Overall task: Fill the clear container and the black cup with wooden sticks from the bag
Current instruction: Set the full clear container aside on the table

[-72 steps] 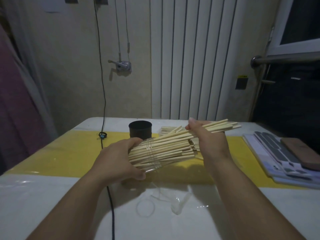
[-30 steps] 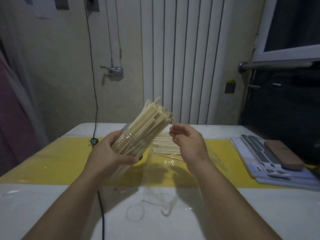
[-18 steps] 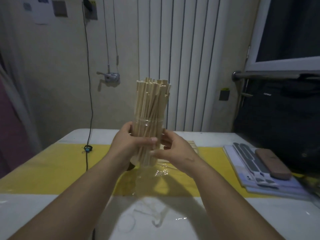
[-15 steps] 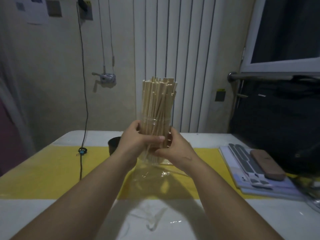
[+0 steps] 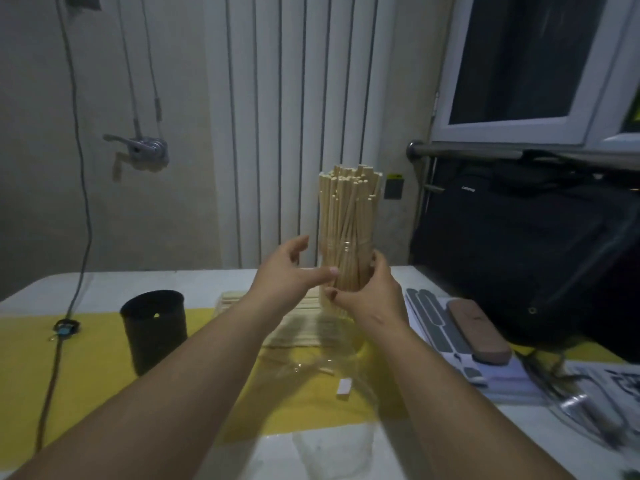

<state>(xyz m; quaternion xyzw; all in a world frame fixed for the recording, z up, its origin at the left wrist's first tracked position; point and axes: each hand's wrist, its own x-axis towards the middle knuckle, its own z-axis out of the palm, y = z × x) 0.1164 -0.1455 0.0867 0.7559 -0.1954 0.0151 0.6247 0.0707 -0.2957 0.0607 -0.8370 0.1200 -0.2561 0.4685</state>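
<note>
I see the clear container (image 5: 346, 258) upright near the middle of the table (image 5: 104, 282), packed tight with wooden sticks (image 5: 348, 206) that stand well above its rim, their cut ends roughly level at the top. My right hand (image 5: 372, 296) is wrapped around the lower part of the container from the right, with the fingers curled on its wall. That grip hides the base, so I cannot tell whether it rests on the table or is held just above it. My left hand (image 5: 289, 271) is on the other side with its fingers straight and spread, gripping nothing, and its thumb tip is at the container's left wall. The two hands sit close together with the container between them. The black cup (image 5: 154, 327) stands upright to the left on the yellow mat (image 5: 93, 368), well apart from the container, and I see no sticks rising above its rim. A flat pile of loose sticks (image 5: 304, 329) lies on the mat just behind my forearms, next to the crumpled clear bag (image 5: 311, 367). A small white block (image 5: 344, 388) lies on the mat near the bag. A dark cable (image 5: 52, 375) runs down the left side of the table. To the right a brown case (image 5: 478, 330) lies on a stack of printed sheets (image 5: 436, 317), with a black bag (image 5: 519, 254) behind them.
</note>
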